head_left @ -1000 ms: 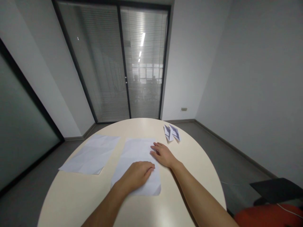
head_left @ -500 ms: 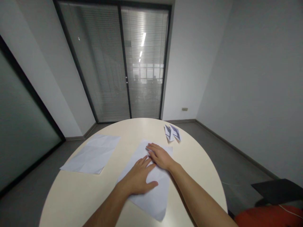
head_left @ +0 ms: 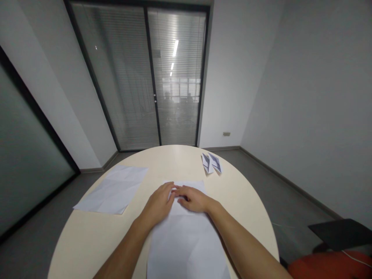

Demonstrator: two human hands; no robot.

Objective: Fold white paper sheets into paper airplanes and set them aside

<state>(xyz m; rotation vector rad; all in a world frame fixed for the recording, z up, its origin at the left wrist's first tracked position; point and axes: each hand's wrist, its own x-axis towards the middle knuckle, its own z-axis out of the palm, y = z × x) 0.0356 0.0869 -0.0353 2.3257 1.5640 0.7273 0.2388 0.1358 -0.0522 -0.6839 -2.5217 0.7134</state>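
Observation:
A white sheet of paper (head_left: 186,242) with faint creases lies on the table in front of me, its near end running out of view at the bottom. My left hand (head_left: 158,203) rests on the far left part of this sheet, fingers stretched out and held together. Across from it, my right hand (head_left: 193,198) lies palm down over the far part, its thumb apart from slightly bent fingers. The fingertips of both hands meet near the sheet's far edge. Neither hand shows anything gripped.
More white paper (head_left: 114,190) lies to the left on the round cream table (head_left: 84,244). At the far right side of the tabletop are two small folded paper pieces (head_left: 210,163). A red seat (head_left: 328,267) and a black panel (head_left: 341,233) stand beyond the table's right edge.
The sheet turned under my hands, first slanting, then straightening, and slid toward me. My left hand moved forward and left; my right hand moved slightly left and nearer.

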